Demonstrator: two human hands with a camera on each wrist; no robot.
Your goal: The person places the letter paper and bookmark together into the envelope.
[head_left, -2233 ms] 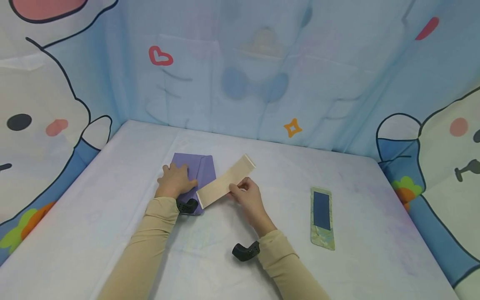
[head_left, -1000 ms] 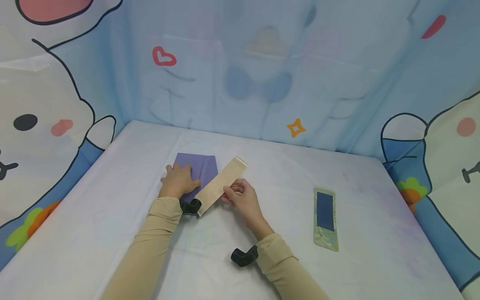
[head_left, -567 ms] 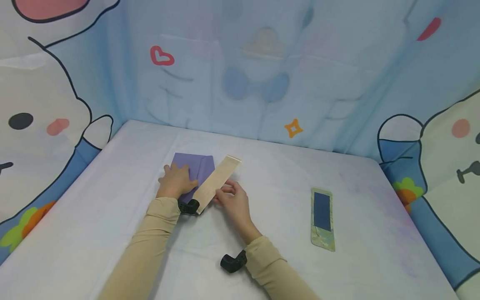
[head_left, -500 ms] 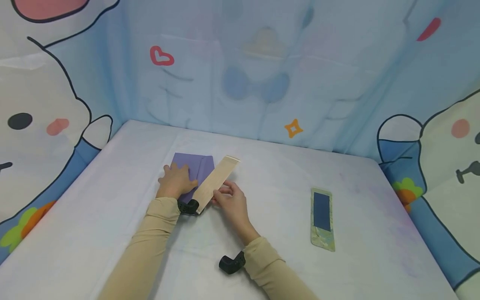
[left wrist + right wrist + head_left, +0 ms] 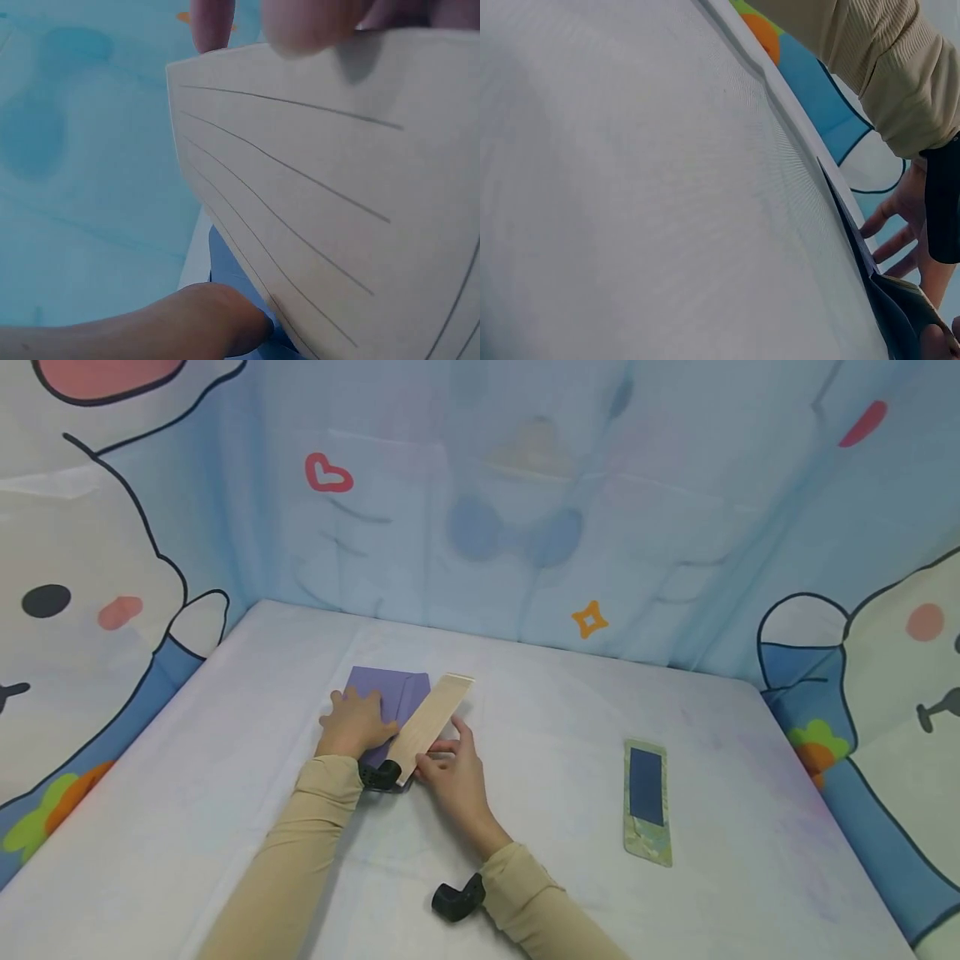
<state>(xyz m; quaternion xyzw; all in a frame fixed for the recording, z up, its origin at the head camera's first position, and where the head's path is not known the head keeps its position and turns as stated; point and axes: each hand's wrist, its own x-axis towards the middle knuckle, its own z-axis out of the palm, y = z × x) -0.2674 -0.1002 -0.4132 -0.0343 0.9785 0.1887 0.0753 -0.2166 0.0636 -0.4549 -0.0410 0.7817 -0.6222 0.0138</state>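
Observation:
My left hand (image 5: 352, 722) rests with spread fingers on a purple envelope (image 5: 382, 681), thumb toward its middle. A folded strip of cream letter paper (image 5: 431, 727) slants across the envelope's right side, its lower end beside the left wrist. Thumb and fingers of my right hand (image 5: 457, 785) pinch the strip's lower right edge, while the index finger sticks up. Ruled lines show on the letter paper (image 5: 285, 172) in the left wrist view, with the left thumb (image 5: 210, 322) below. In the right wrist view the envelope (image 5: 855, 232) appears nearly edge-on, under the left fingers.
A green patterned flat piece with a dark blue panel (image 5: 647, 785) lies to the right on the white-covered table (image 5: 555, 718). Black wrist cameras stick out at both cuffs, the right one (image 5: 457, 900) low over the cloth. A blue cartoon curtain (image 5: 510, 510) hangs behind.
My right hand has moved left and down, bringing the letter paper further left over the envelope and turning it steeper. Its index finger has straightened. The left hand has stayed on the envelope.

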